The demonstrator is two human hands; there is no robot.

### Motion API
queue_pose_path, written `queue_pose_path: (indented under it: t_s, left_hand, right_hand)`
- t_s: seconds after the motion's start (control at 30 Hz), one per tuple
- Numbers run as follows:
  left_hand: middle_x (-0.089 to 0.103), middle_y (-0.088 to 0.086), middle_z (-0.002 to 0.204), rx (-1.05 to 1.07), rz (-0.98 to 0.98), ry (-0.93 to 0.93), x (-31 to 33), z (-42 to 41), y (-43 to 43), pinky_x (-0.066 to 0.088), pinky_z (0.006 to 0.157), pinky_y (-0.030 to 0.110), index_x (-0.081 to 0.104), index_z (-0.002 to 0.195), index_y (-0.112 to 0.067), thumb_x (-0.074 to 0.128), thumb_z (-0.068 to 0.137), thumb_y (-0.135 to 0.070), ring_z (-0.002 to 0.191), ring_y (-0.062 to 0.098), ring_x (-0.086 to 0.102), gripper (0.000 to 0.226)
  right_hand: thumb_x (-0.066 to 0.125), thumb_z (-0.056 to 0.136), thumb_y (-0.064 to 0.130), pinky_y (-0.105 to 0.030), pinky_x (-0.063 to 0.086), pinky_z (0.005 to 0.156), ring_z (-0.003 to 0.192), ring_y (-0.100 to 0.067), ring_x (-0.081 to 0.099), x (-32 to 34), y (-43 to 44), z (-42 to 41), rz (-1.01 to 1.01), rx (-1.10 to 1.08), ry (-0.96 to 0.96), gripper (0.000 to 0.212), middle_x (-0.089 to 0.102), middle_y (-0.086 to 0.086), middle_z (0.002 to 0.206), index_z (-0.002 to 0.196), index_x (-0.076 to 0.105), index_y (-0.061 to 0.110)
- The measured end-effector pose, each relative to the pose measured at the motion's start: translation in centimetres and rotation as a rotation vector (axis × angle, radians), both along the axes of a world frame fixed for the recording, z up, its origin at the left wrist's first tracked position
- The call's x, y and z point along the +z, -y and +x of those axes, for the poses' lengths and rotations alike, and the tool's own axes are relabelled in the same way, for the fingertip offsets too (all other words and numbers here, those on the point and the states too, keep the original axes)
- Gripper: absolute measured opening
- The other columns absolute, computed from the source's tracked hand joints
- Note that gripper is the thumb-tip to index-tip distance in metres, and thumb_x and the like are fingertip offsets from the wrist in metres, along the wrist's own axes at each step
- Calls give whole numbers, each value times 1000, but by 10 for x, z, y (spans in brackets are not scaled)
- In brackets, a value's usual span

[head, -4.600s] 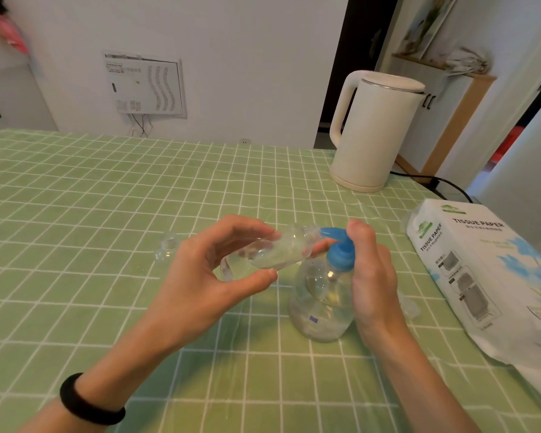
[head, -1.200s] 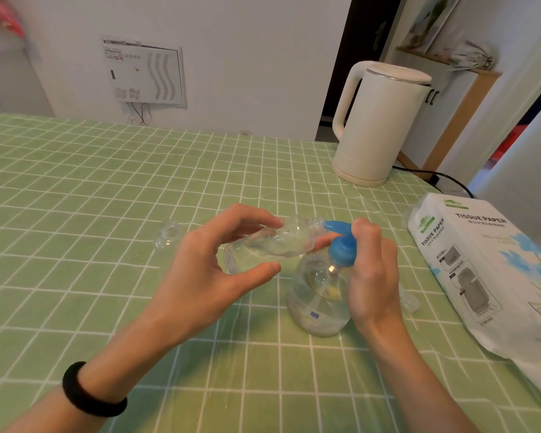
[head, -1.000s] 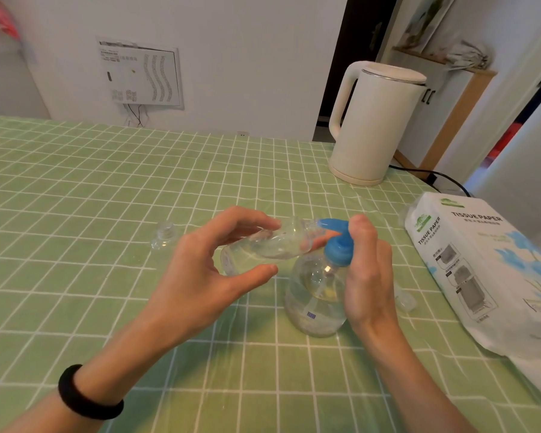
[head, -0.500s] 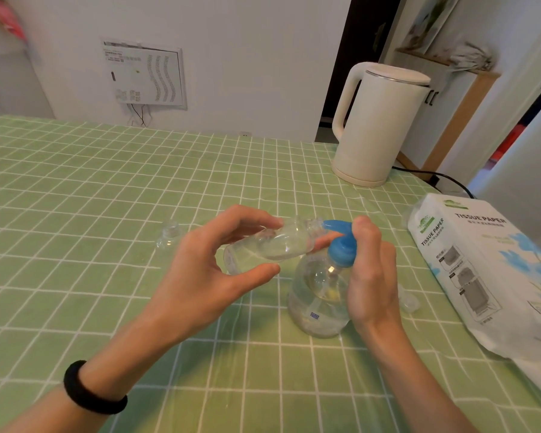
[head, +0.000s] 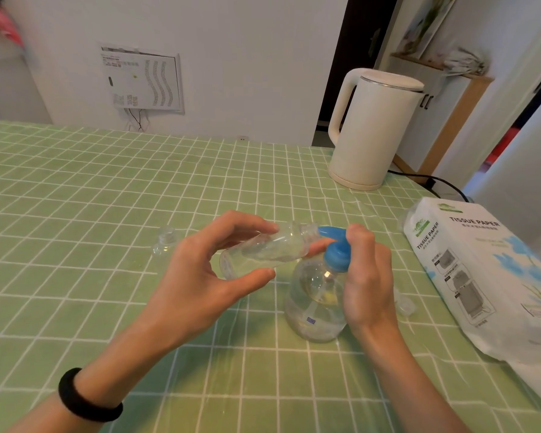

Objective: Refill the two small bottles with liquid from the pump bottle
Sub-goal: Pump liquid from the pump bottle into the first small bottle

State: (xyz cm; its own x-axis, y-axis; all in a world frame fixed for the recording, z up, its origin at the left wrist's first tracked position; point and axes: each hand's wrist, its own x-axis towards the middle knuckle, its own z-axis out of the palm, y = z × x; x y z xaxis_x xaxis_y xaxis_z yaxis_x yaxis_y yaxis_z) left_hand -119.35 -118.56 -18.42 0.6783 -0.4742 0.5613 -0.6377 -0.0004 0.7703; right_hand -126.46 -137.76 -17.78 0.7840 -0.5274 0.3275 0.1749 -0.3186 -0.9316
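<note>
The left grip [head: 200, 285] pinches one small bottle [head: 263, 250] on its side, mouth at the spout of the pump bottle [head: 316, 304]. The right grip [head: 369, 282] curls round the pump top. Some liquid seems in. The other bottle [head: 164, 242], left on the surface [head: 75, 198], looks empty, so much is still to do

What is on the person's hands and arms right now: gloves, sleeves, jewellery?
Both forearms are bare, with no sleeves in view, and neither the left hand nor the right hand wears a glove. A thick black band circles the left wrist. No rings or watch show.
</note>
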Motion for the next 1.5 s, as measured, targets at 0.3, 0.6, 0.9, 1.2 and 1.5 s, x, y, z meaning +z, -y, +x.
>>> queue_pose_path:
  t_s: [0.3,0.6,0.9,1.2,1.5]
  left_hand:
    - [75,-13,123,-3,-4,5,-2,1,0,55,107,34,69,123,-19,85,79,-11,120,15,71,48]
    - [75,-10,124,-4,-13,11,-3,4,-1,55,106,40,69,124,-21,86,79,-11,120,17,71,49]
    - [76,-10,123,-3,-11,7,-2,4,-1,55,107,40,70,123,-18,86,78,-12,121,18,71,48]
    - [75,-11,123,0,-6,17,-2,3,0,56,106,38,70,123,-18,86,78,-12,120,17,72,49]
    - [75,-10,123,-11,-19,15,-4,4,0,54,107,35,69,123,-20,86,78,-11,121,18,71,49]
  right_hand:
    - [28,87,78,-42,55,78,82,-39,69,2,-4,-1,31,-29,-13,70,78,-9,76,78,80,32]
    - [32,86,63,-38,50,69,78,-40,65,2,-3,-1,9,-24,7,68,77,-12,73,69,80,18]
    - [30,87,76,-30,51,67,79,-32,69,3,-7,-2,27,-37,10,66,79,-5,75,77,80,34]
    - [31,87,60,-39,49,69,76,-39,64,3,-3,-2,12,-22,-1,69,76,-10,71,69,80,16]
    - [29,87,75,-38,54,75,80,-35,68,3,-6,-2,34,-43,-11,63,77,-12,75,81,79,38]
